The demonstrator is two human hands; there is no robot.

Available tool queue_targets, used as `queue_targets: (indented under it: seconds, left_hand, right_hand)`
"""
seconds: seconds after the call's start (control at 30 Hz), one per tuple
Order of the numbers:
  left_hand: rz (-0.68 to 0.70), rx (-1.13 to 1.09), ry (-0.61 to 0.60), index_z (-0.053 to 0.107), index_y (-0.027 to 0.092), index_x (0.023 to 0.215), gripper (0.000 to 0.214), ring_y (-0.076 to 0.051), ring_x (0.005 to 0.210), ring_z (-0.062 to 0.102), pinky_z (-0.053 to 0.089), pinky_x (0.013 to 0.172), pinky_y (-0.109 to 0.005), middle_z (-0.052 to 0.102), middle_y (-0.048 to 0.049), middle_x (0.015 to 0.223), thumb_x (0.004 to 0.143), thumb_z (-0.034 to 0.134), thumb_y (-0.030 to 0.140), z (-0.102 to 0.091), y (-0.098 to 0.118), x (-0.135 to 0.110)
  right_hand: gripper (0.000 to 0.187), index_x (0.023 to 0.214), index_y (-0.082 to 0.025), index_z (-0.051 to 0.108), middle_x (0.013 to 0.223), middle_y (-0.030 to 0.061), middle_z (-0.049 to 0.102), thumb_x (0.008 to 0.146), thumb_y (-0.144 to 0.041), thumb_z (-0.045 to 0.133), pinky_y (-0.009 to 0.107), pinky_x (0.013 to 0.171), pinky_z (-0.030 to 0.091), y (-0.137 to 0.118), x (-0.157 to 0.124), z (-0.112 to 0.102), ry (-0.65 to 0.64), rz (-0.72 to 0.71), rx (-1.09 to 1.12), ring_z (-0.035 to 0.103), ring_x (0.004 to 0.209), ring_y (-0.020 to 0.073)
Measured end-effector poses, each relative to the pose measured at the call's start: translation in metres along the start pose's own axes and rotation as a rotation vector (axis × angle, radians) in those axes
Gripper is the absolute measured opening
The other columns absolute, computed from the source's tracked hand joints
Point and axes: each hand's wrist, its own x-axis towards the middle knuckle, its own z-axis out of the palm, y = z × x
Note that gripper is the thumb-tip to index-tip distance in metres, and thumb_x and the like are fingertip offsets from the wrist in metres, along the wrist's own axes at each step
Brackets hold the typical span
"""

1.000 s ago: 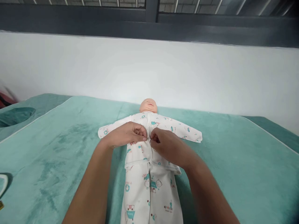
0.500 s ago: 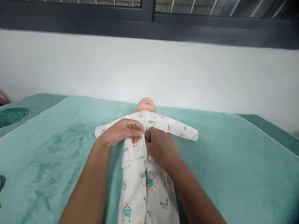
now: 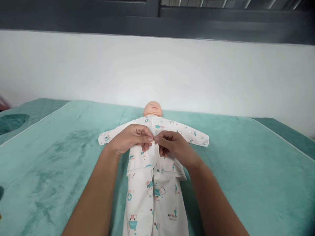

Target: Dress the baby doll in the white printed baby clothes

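A baby doll (image 3: 153, 109) lies on its back with its head toward the wall. It wears a white printed jacket (image 3: 141, 159) with both sleeves spread wide, and matching white trousers (image 3: 140, 203) below. My left hand (image 3: 134, 139) pinches the jacket's front edge at chest height between thumb and fingers. Right beside it, fingertips almost meeting, my right hand (image 3: 173, 144) pinches the other front edge. Whatever fastening lies between the fingertips is too small and covered to make out. Below the hands the jacket's lower front hangs over the trousers' waist.
A teal plush cover (image 3: 246, 177) spreads under the doll on both sides. Behind it rises a white wall (image 3: 157, 68), with a dark window frame (image 3: 98, 19) above. A dark object (image 3: 1, 191) is cut off at the left edge.
My right hand has come up from inside the jacket's right front and brought that edge to my left hand. The right flap now lies visible over the waist.
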Motion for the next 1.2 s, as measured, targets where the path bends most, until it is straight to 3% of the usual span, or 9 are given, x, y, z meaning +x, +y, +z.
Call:
queue_targets:
  seconds: [0.27,0.6,0.87,1.07,1.2]
  left_hand:
    - [0.051,-0.042,-0.040,0.057,0.013,0.075,0.014,-0.008,0.051,0.058,0.048,0.051,-0.021,0.063,0.0009,0.062,0.078,0.070,0.016,0.006,0.003,0.000]
    - [0.026,0.027,-0.041,0.057,0.016,0.088,0.011,-0.008,0.050,0.054,0.047,0.051,-0.022,0.060,0.0017,0.064,0.087,0.061,0.026,0.010,0.007,-0.002]
    - [0.006,0.038,-0.042,0.057,0.018,0.091,0.010,-0.008,0.049,0.054,0.046,0.051,-0.022,0.060,0.0030,0.062,0.085,0.061,0.023,0.010,0.007,-0.002]
    - [-0.001,0.052,-0.038,0.055,0.018,0.090,0.010,-0.008,0.049,0.054,0.046,0.052,-0.022,0.060,0.0030,0.062,0.085,0.061,0.023,0.008,0.006,-0.003]
    - [0.011,0.062,-0.040,0.055,0.017,0.089,0.011,-0.008,0.050,0.054,0.047,0.052,-0.023,0.060,0.0028,0.063,0.085,0.062,0.024,0.007,0.005,-0.003]
  right_hand:
    - [0.034,0.065,-0.017,0.055,0.055,-0.0006,0.058,0.083,-0.044,0.064,0.021,0.049,0.042,0.004,0.005,-0.001,0.064,0.008,0.083,0.051,0.049,0.0087]
    - [0.035,0.064,-0.017,0.055,0.054,-0.0012,0.057,0.082,-0.045,0.064,0.020,0.047,0.041,0.007,0.005,-0.001,0.097,0.005,0.091,0.050,0.048,0.0082]
    - [0.036,0.069,-0.016,0.057,0.056,0.0004,0.061,0.085,-0.049,0.061,0.021,0.051,0.042,0.008,0.004,-0.005,0.025,-0.008,0.109,0.053,0.050,0.0092]
    - [0.023,0.089,-0.017,0.061,0.066,0.0012,0.066,0.083,-0.040,0.065,0.021,0.053,0.042,0.003,-0.002,-0.012,-0.069,-0.008,0.031,0.054,0.055,0.0089]
    - [0.021,0.089,-0.018,0.060,0.066,0.0004,0.064,0.078,-0.034,0.068,0.020,0.048,0.039,0.001,-0.003,-0.010,-0.067,0.024,-0.045,0.054,0.057,0.0095]
